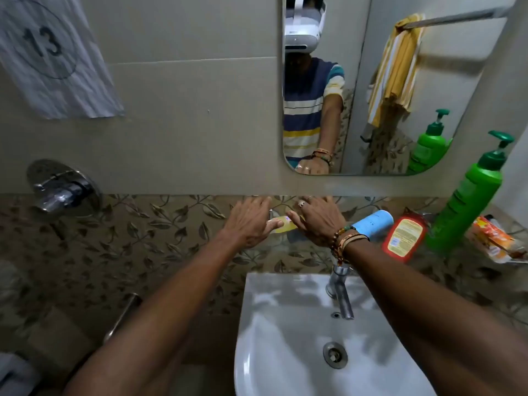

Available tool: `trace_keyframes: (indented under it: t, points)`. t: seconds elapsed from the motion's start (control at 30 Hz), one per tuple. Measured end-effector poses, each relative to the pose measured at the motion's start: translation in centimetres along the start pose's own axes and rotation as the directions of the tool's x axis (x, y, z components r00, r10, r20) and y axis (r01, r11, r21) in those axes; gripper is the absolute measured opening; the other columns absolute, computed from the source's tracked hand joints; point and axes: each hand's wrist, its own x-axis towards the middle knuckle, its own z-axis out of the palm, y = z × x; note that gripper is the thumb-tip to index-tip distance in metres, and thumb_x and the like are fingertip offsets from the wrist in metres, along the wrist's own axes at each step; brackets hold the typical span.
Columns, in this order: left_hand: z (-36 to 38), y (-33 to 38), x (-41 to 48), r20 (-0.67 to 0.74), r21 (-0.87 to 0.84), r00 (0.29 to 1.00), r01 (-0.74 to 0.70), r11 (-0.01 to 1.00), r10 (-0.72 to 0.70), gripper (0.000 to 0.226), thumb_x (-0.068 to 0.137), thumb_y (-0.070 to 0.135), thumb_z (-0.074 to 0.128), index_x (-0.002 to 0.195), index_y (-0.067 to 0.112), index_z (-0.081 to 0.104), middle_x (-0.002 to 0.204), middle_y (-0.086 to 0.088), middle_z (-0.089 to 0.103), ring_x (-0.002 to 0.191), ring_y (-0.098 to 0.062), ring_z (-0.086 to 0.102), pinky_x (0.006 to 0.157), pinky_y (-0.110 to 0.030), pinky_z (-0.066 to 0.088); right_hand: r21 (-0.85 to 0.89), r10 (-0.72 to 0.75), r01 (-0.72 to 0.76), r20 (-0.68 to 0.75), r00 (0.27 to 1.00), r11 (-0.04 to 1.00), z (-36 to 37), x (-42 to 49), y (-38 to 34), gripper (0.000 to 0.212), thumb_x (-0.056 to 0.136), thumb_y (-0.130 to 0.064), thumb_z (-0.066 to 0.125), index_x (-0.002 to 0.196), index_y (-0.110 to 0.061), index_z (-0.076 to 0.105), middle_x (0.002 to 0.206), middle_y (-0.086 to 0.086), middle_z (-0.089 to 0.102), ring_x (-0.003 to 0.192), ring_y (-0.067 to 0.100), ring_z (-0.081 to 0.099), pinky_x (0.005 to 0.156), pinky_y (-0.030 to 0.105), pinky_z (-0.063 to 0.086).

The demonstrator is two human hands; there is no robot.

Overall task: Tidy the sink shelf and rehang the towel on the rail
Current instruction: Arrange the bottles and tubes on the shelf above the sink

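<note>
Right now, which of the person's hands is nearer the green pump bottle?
Right. The right hand is left of the green pump bottle; the left hand lies even farther left.

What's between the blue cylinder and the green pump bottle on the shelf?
Head view: one red bottle with a yellow label sits between blue cylinder and green pump bottle.

Beige tile wall (185,95) w/ leaf-pattern band (143,238), mirror (357,81) above white basin (285,352), chrome tap (340,292).

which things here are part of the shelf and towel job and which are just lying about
Job: yellow item, blue tube, red bottle, green pump bottle, orange packet, reflected striped towel.
Lying about: basin, tap, paper marked 13.
</note>
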Motion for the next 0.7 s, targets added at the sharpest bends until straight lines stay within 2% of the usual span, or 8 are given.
trace_keyframes:
  t: [0.1, 0.2, 0.33, 0.43, 0.5, 0.6, 0.7]
  points:
    - [0.5, 0.3, 1.0, 0.069, -0.062, 0.997, -0.02, 0.998, 0.024, 0.054, 0.094, 0.056, 0.049, 0.125, 0.012, 0.056, 0.114, -0.013, 0.065, 0.099, -0.028, 0.057, 0.086, -0.043, 0.049, 0.062, -0.006, 0.003, 0.047, 0.999, 0.998, 0.3, 0.3, 0.0, 0.046, 0.101, -0.049, 0.028, 0.098, -0.021, 0.063, 0.092, 0.004, 0.062, 0.08, 0.025, 0.057, 0.072, 0.036, 0.033]
    - [0.8, 0.8, 1.7, 0.124, -0.116, 0.992, -0.011, 0.993, 0.025, 0.043, 0.09, 0.05, 0.061, 0.104, 0.01, 0.066, 0.096, -0.014, 0.068, 0.086, -0.03, 0.06, 0.075, -0.041, 0.052, 0.098, 0.033, -0.046, 0.125, 0.992, 0.994, 0.4, 0.5, 0.3, 0.041, 0.101, -0.048, 0.033, 0.091, -0.022, 0.063, 0.081, 0.006, 0.062, 0.07, 0.025, 0.053, 0.066, 0.034, 0.031]
    - [1.2, 0.7, 2.8, 0.202, -0.186, 0.979, 0.072, 0.98, -0.033, 0.039, 0.084, 0.046, 0.071, 0.097, 0.01, 0.067, 0.091, -0.012, 0.068, 0.083, -0.028, 0.062, 0.074, -0.039, 0.054, 0.154, 0.054, -0.09, 0.222, 0.974, 0.984, 0.6, 0.6, 0.4, 0.04, 0.101, -0.046, 0.04, 0.099, -0.017, 0.068, 0.087, 0.01, 0.067, 0.074, 0.027, 0.059, 0.069, 0.038, 0.05]
    - [1.8, 0.7, 3.5, 0.256, -0.253, 0.965, 0.12, 0.96, -0.054, 0.039, 0.08, 0.041, 0.077, 0.101, 0.011, 0.064, 0.099, -0.008, 0.066, 0.087, -0.024, 0.06, 0.072, -0.036, 0.05, 0.193, 0.083, -0.129, 0.228, 0.97, 0.973, 0.9, 0.7, 0.2, 0.038, 0.101, -0.045, 0.042, 0.101, -0.016, 0.067, 0.089, 0.009, 0.066, 0.076, 0.025, 0.06, 0.071, 0.039, 0.053]
    - [2.1, 0.7, 3.8, 0.268, -0.266, 0.962, 0.127, 0.956, -0.054, 0.046, 0.081, 0.04, 0.076, 0.112, 0.012, 0.06, 0.109, -0.008, 0.06, 0.096, -0.025, 0.056, 0.073, -0.034, 0.042, 0.202, 0.102, -0.149, 0.228, 0.968, 0.968, 1.1, 0.9, 0.1, 0.037, 0.1, -0.045, 0.044, 0.104, -0.016, 0.066, 0.092, 0.009, 0.066, 0.077, 0.025, 0.059, 0.071, 0.039, 0.052]
    - [2.6, 0.3, 3.7, 0.275, -0.283, 0.961, 0.117, 0.952, -0.037, 0.054, 0.085, 0.04, 0.072, 0.127, 0.011, 0.053, 0.122, -0.011, 0.057, 0.107, -0.028, 0.052, 0.081, -0.035, 0.042, 0.269, 0.122, -0.182, 0.227, 0.966, 0.946, 1.2, 1.3, -0.1, 0.034, 0.099, -0.041, 0.048, 0.111, -0.014, 0.065, 0.103, 0.011, 0.065, 0.086, 0.024, 0.058, 0.072, 0.036, 0.049]
    - [2.7, -0.6, 2.8, 0.234, -0.391, 0.972, 0.117, 0.913, -0.024, 0.06, 0.089, 0.037, 0.068, 0.139, 0.011, 0.046, 0.134, -0.015, 0.053, 0.121, -0.031, 0.048, 0.096, -0.04, 0.042, 0.388, 0.145, -0.202, 0.171, 0.975, 0.899, 0.6, 1.9, -0.7, 0.031, 0.097, -0.035, 0.055, 0.114, -0.011, 0.067, 0.109, 0.013, 0.066, 0.094, 0.026, 0.059, 0.079, 0.037, 0.05]
